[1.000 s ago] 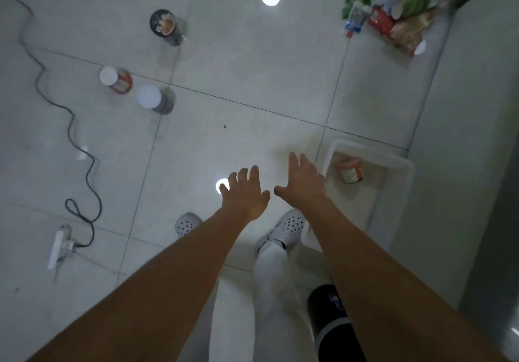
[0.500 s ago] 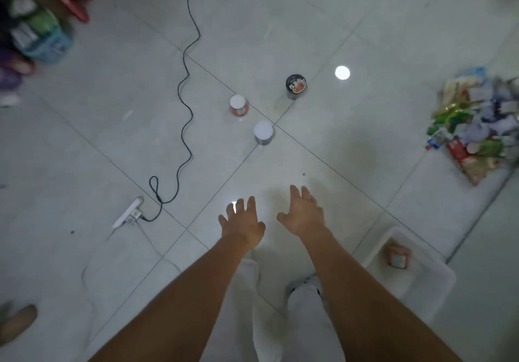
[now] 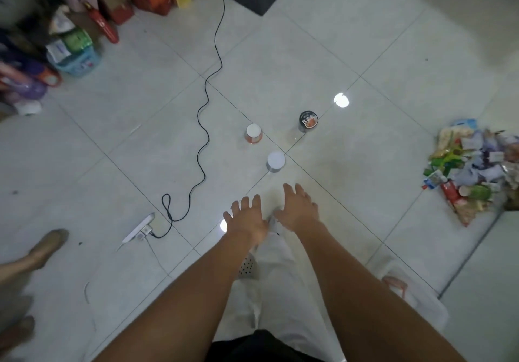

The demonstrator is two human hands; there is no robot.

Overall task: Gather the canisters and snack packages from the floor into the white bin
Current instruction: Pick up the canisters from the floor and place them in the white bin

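Canisters (image 3: 275, 161) are seen upright just ahead of the left hand (image 3: 247, 218) and right hand (image 3: 297, 207), both hands spread and empty; the nearest could be toppled by a hasty grab.

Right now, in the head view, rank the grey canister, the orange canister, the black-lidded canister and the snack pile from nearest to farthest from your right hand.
1. Grey canister, just ahead of the right hand.
2. Orange canister, ahead-left, and black-lidded canister, straight ahead: too close to call.
3. Snack pile, far to the right.
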